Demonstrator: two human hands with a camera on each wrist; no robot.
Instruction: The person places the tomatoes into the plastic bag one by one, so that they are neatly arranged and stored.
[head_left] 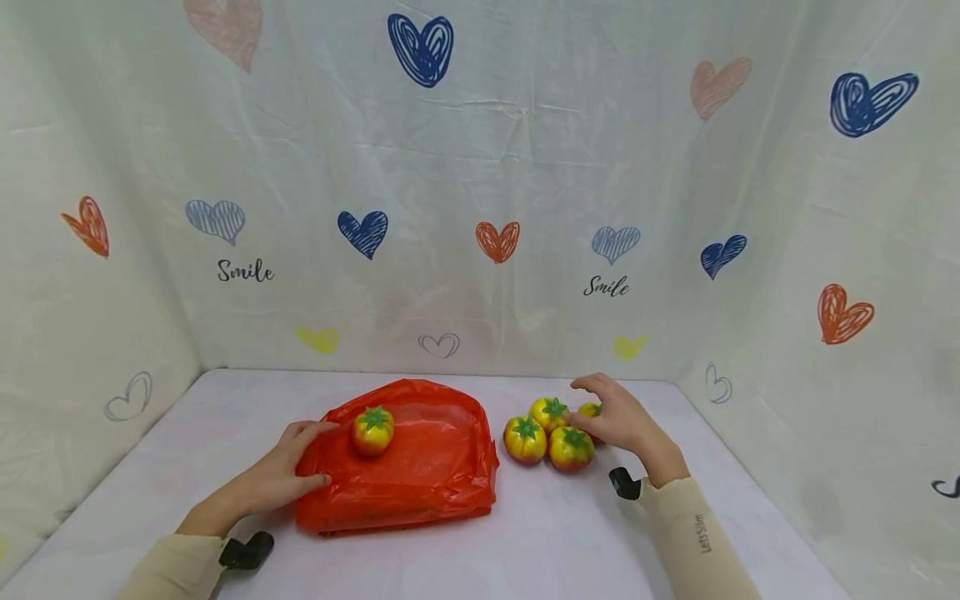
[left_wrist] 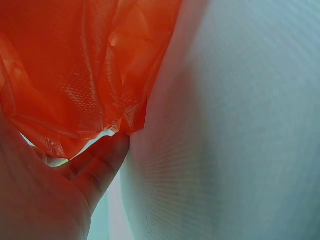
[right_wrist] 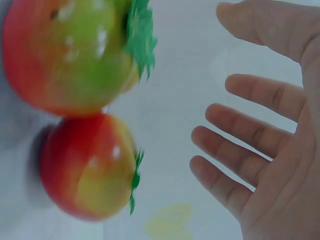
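Observation:
A crinkled red plastic bag (head_left: 438, 450) lies flat on the table, left of the middle. On top of it sits a glossy yellow-and-red tomato (head_left: 372, 431) with a green leafy crown. My left hand (head_left: 279, 473) rests against the bag's left side, thumb and fingers spread; in the left wrist view a fingertip touches the edge of the bag (left_wrist: 85, 65). Right of the bag, several similar tomatoes (head_left: 525, 440) stand close together. Over the rearmost right one hovers my right hand (head_left: 611, 415), partly hiding it. The right wrist view shows its fingers apart from the tomatoes (right_wrist: 90, 167), holding nothing.
The white table (head_left: 540, 542) is enclosed at the back and sides by a pale curtain (head_left: 525, 317) printed with hearts. Black wrist mounts (head_left: 247, 551) sit near both sleeves, close to the tabletop.

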